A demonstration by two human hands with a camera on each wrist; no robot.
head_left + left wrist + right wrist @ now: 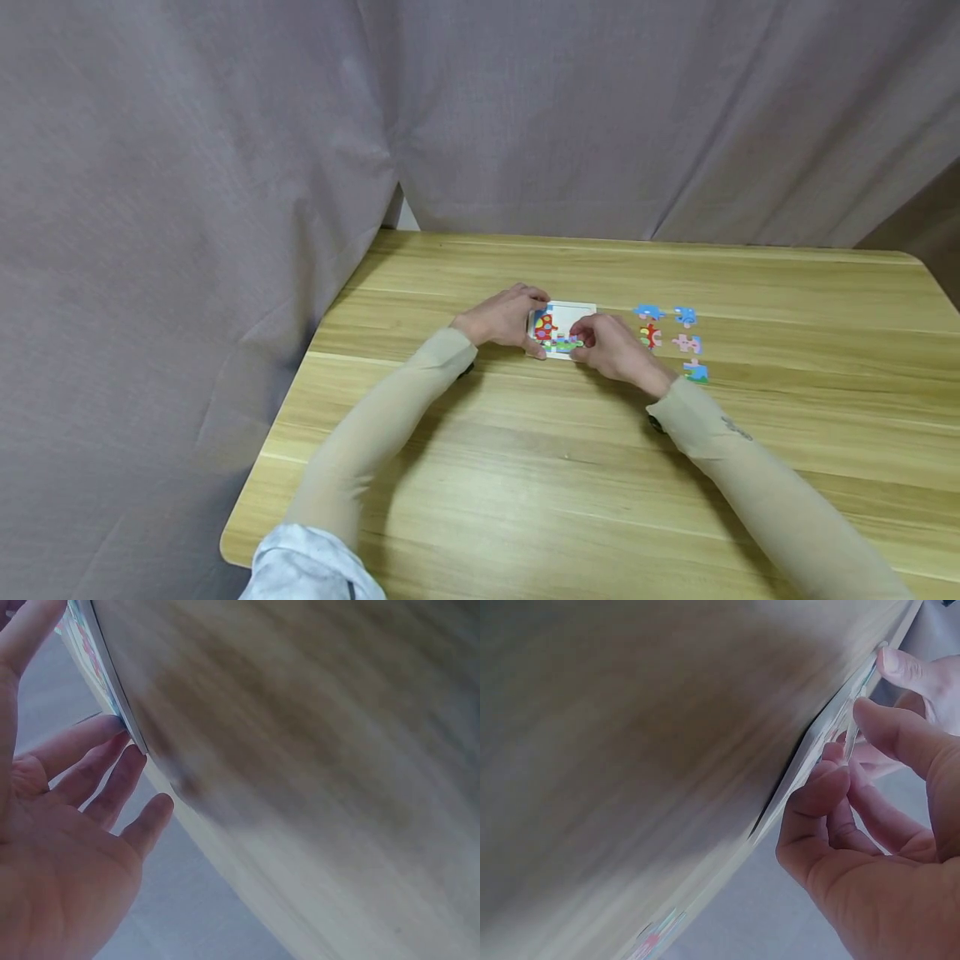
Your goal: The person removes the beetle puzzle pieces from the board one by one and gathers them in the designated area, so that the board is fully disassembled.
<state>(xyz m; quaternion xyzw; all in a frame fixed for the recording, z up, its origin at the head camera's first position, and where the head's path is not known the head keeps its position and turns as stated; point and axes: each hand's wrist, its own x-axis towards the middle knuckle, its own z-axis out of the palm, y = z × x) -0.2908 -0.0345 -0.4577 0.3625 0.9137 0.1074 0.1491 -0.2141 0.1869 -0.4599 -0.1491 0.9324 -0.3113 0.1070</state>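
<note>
A small white-framed jigsaw tray (576,312) lies on the table, with pieces in its left and lower parts, among them a red spotted piece (545,327). My left hand (504,318) holds the tray's left side, thumb at the near corner and fingers along the far end. In the left wrist view, fingertips (133,759) touch the tray's edge. Over the tray's lower right, my right hand (618,348) pinches a puzzle piece (851,739) between thumb and fingers. The right wrist view shows that piece nearly edge-on, so its picture is hidden.
Right of the tray lie several loose pieces: two blue ones (648,311), a red one (649,335) partly behind my right hand, a pink one (687,343) and a blue-green one (695,371). A grey curtain (525,125) hangs behind the wooden table (510,467).
</note>
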